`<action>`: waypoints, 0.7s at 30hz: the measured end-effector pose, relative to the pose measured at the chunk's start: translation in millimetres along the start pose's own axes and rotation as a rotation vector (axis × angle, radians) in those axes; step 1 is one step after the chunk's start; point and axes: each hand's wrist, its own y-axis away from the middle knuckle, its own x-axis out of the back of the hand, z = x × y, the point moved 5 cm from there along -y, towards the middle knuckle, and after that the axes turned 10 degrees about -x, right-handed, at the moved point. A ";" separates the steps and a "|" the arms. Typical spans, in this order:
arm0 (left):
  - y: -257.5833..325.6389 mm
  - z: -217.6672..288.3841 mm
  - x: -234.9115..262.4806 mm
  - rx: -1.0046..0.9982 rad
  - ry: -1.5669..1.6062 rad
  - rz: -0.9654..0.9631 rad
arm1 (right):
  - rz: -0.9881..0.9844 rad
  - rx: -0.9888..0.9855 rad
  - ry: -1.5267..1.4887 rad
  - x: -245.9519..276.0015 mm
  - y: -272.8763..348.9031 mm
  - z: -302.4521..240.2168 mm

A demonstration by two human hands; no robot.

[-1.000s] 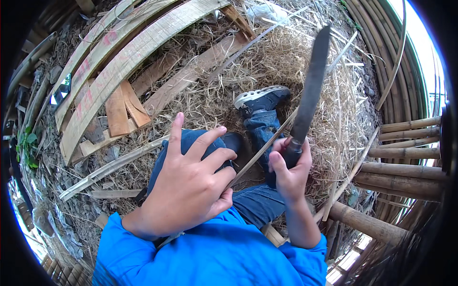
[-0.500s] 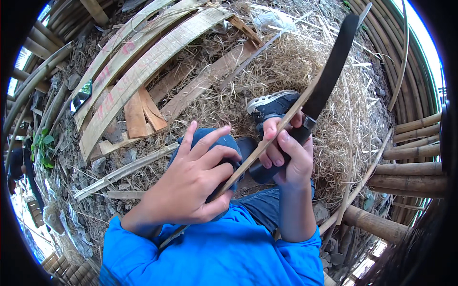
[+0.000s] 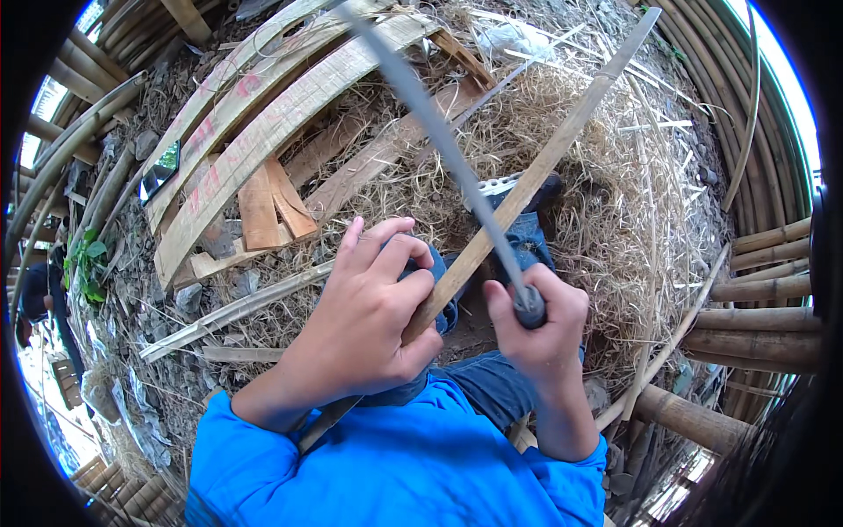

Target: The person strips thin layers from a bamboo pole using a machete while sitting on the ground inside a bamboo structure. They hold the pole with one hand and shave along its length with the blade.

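My left hand (image 3: 364, 321) is closed around a long thin bamboo strip (image 3: 544, 171) that runs from under my arm up toward the upper right. My right hand (image 3: 537, 329) grips the handle of a long-bladed knife (image 3: 430, 132). Its blurred blade slants up to the left and crosses over the strip just above my hands. Below the hands are my blue sleeves, jeans and a dark shoe (image 3: 518, 189) resting on the straw.
Dry straw and shavings (image 3: 615, 228) cover the ground. Curved split bamboo slats (image 3: 263, 132) and short wooden offcuts (image 3: 268, 206) lie at the upper left. Round bamboo poles (image 3: 755, 290) are stacked at the right. A second person (image 3: 39, 294) stands at the far left edge.
The knife blade has swung from pointing up-right to slanting up-left across the strip. My left hand has closed tighter on the strip, and the strip now shows at full length.
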 end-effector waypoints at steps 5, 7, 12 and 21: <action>-1.6 -0.9 -2.1 0.016 0.035 0.002 | -0.003 0.169 0.179 -12.7 -4.2 -0.4; -1.6 -1.8 -5.0 0.019 0.034 0.012 | -0.005 0.198 0.335 -12.5 -5.5 2.7; 0.4 -2.9 -8.1 0.022 -0.035 0.065 | 0.033 0.174 0.438 -11.7 -10.2 11.2; -2.2 -4.6 -5.1 0.062 0.040 -0.069 | 0.026 0.239 0.375 -14.9 -11.4 5.3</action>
